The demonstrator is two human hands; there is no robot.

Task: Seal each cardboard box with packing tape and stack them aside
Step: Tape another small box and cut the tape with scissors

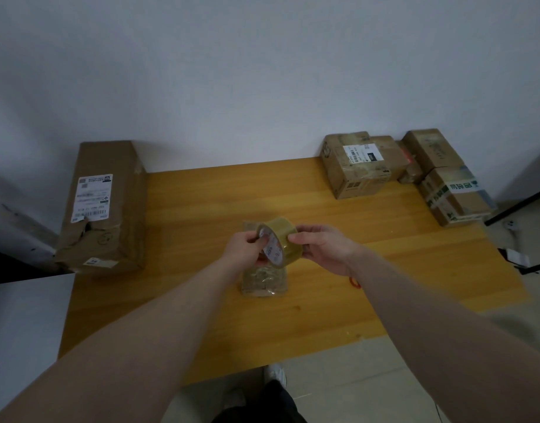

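A roll of yellowish packing tape (282,242) is held in the air above the middle of the wooden table (201,215). My left hand (246,247) grips its near side, with fingers curled into the core. My right hand (320,248) pinches the outer rim of the roll from the right. Directly under the roll lies a small flat cardboard box (264,280), partly hidden by my hands; shiny tape covers its top.
A long tall cardboard box (105,206) with a shipping label and a torn near end lies at the table's left edge. Several smaller boxes (358,166) are grouped at the back right corner. An orange rubber band (355,283) lies under my right wrist.
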